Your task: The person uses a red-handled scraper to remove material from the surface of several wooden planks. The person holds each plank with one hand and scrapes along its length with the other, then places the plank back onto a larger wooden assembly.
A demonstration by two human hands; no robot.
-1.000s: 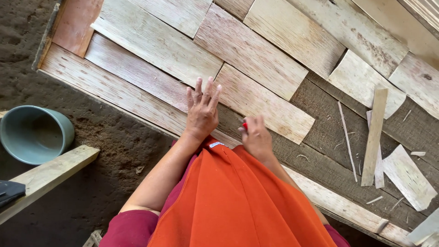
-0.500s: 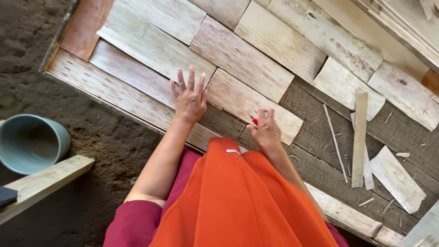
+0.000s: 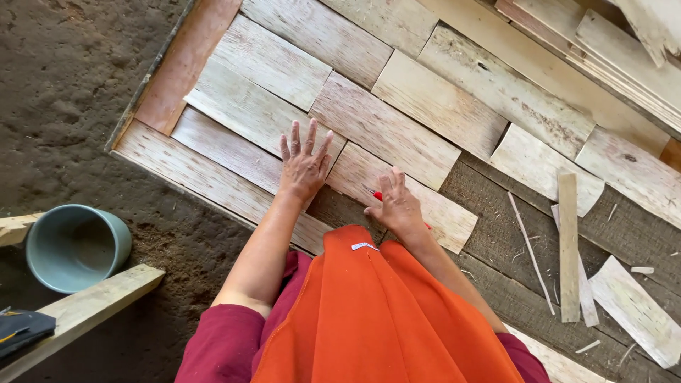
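My left hand (image 3: pixel 303 164) lies flat with fingers spread on pale wooden veneer sheets (image 3: pixel 262 113) laid side by side on a dark board. My right hand (image 3: pixel 397 204) rests on the nearest veneer sheet (image 3: pixel 440 207), fingers curled around a small red tool (image 3: pixel 379 196) that is mostly hidden under the hand. An orange cloth (image 3: pixel 376 312) over my front covers the near edge of the sheets.
A grey-green bucket (image 3: pixel 76 247) stands on the dirt floor at left, beside a wooden beam (image 3: pixel 85 306). Narrow veneer strips (image 3: pixel 569 245) and scraps (image 3: pixel 635 308) lie on the dark board (image 3: pixel 511 213) at right. More stacked sheets (image 3: pixel 624 64) sit at the top right.
The view has shifted, so the sheets sit further right and lower in frame. My right hand has moved forward onto the nearest sheet. My left hand stays flat on the veneer.
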